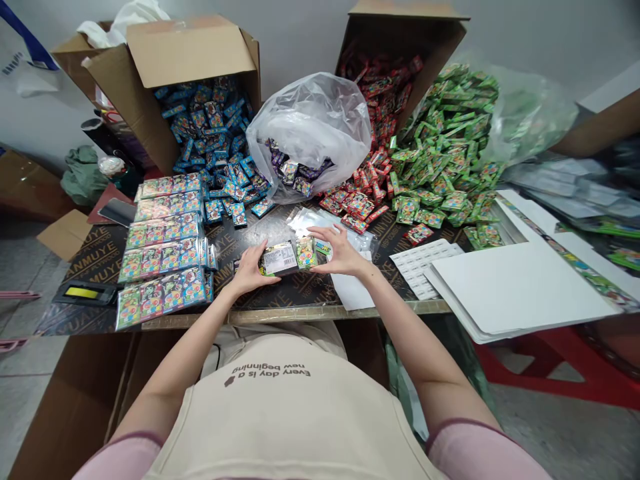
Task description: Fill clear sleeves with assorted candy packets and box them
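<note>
A small dark box (281,258) with a grey printed label lies on the table in front of me. My left hand (251,270) is closed on its left end, thumb along the near edge. Directly to its right is a small green box (305,253) with a colourful picture. My right hand (341,253) curves around the right end of that green box, fingertips at the far side and thumb at the near side. A bit of blue and green print shows beside the right fingers. Under and beyond the right hand lie clear plastic sleeves (360,241).
Stacked rows of wrapped box sets (163,253) stand at left. Behind are heaps of blue boxes (215,127), red boxes (385,93) and green boxes (450,147), plus a plastic bag (315,107) with purple boxes. A sticker sheet (420,265) and white cards (520,287) lie right.
</note>
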{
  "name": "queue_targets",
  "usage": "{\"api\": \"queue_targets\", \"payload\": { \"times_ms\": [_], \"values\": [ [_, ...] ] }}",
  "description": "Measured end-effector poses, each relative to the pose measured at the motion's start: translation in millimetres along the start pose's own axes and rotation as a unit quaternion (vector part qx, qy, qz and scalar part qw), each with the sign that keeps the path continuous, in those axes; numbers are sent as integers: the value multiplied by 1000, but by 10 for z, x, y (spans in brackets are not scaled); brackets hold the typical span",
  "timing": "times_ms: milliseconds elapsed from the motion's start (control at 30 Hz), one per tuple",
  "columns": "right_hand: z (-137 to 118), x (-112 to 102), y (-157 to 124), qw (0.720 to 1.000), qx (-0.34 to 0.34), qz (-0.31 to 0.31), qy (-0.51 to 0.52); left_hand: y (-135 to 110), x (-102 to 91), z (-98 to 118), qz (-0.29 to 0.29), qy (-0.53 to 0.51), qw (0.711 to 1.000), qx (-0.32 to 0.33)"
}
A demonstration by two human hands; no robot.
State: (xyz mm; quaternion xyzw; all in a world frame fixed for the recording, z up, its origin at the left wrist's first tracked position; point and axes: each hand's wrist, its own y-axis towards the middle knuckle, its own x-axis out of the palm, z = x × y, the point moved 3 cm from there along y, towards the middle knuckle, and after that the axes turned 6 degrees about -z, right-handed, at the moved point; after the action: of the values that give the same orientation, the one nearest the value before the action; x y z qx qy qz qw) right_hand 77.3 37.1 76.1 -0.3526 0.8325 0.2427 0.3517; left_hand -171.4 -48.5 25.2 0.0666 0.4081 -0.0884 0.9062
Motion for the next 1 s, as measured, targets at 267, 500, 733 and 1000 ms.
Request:
{"api": "queue_targets", "payload": {
  "times_ms": [267,500,733,1000],
  "values": [
    [-15,41,45,973,-28,-99,206,12,-5,141,-16,-44,999,18],
    [-237,330,235,905,119,210,349,72,71,321,224,-169,957,-75],
    [-487,588,498,760,210,334,516,56,402,513,282,-531,790,-122],
    [-505,534,322,692,201,296,627,137,197,573,203,-691,657,-221]
  ]
}}
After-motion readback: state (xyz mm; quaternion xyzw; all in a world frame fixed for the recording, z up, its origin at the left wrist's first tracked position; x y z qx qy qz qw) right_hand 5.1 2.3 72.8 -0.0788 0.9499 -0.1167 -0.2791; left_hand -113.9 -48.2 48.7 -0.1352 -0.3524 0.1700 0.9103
